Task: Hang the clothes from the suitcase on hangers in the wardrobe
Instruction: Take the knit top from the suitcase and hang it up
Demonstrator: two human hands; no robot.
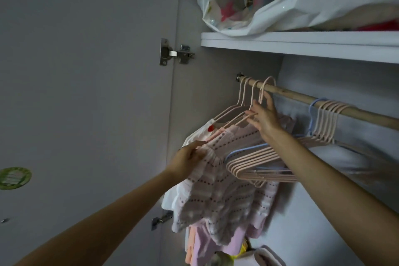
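1. While I look up into the open wardrobe, my left hand (190, 156) sits lowest and furthest left, its fingers curled round the shoulder edge of a pink striped knit top (226, 192). The top hangs down from that hand, its long axis running from the upper left shoulder down toward the lower right.

2. Just above and right of that hand, the top's pink hanger (254, 103) rises to the wooden rail (302, 97). Its hook loops over the rail, though I cannot tell whether it bears fully on the wood. Two more pink hangers hook on the rail just to its left, one carrying a white garment (200, 134).

3. My right hand (266, 117) is the nearer one to the rail. Its thumb and fingers pinch the hanger's neck just below the hook, with the remaining fingers spread loosely along the sloping shoulder bar.

4. I judge that the coming move turns on this: the hook lies directly above my right fingers and the rail runs from upper left down to the right, so the hanger needs seating square across it before I let go.

5. Further right, a bunch of empty hangers (323, 119), mostly pink with one or two blue, hangs from the rail; their lower bars fan out beneath my right forearm and touch the knit top.

6. Above everything, a white shelf (302, 44) carries plastic bags (280, 4).
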